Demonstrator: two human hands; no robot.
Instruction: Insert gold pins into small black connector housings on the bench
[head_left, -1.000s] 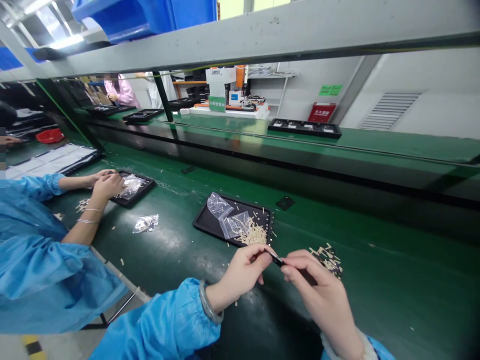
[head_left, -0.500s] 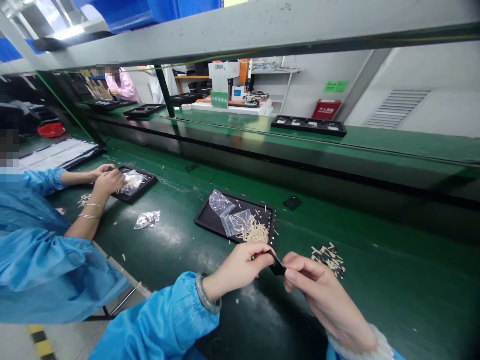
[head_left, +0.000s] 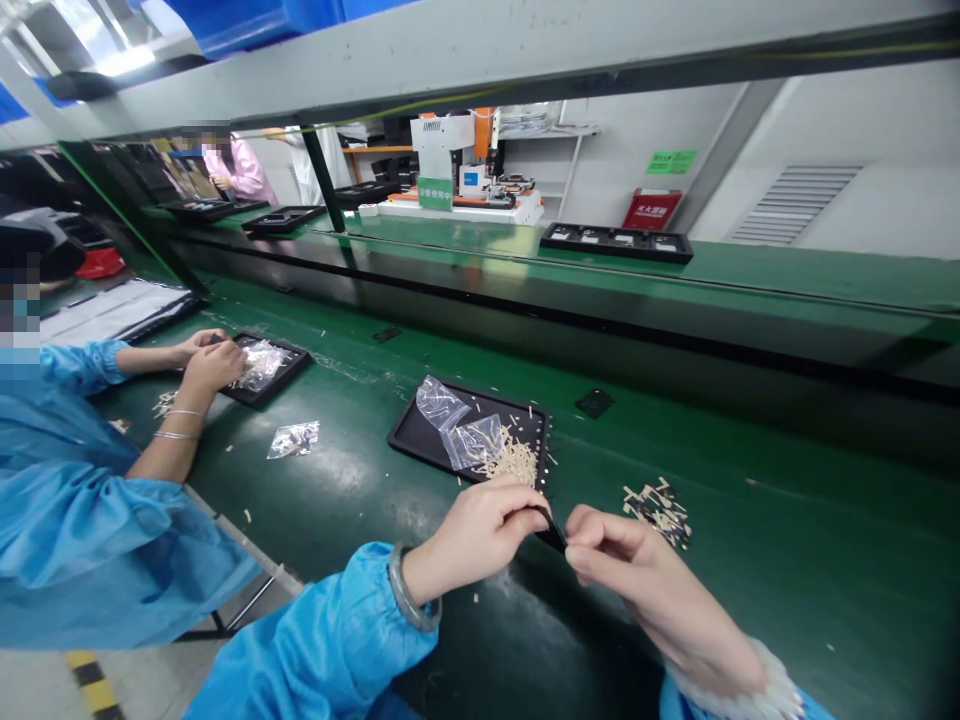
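My left hand [head_left: 487, 530] pinches a small, thin black plate [head_left: 553, 532] between thumb and fingers, holding it tilted above the table. At the plate's right end, the thumb and curled fingers of my right hand [head_left: 622, 560] are closed on its edge. Whether they also hold a small strip is hidden. Just beyond my left hand lies a black tray [head_left: 420, 440] with clear plastic bags [head_left: 472, 443] and a heap of small cream strips [head_left: 514, 458]. Right of my right hand, a pile of cream and black bits [head_left: 660, 512] rests on the table.
Two thin black plates, a nearer one [head_left: 595, 403] and a farther one [head_left: 386, 333], lie on the green table [head_left: 810, 520]. A co-worker's hands [head_left: 214, 360] work over another tray [head_left: 289, 375] at left. A small bag [head_left: 294, 440] lies between us. A raised ledge runs behind.
The black plate has turned so that it shows more edge-on. My right hand has shifted slightly at its end, while my left hand keeps its grip.
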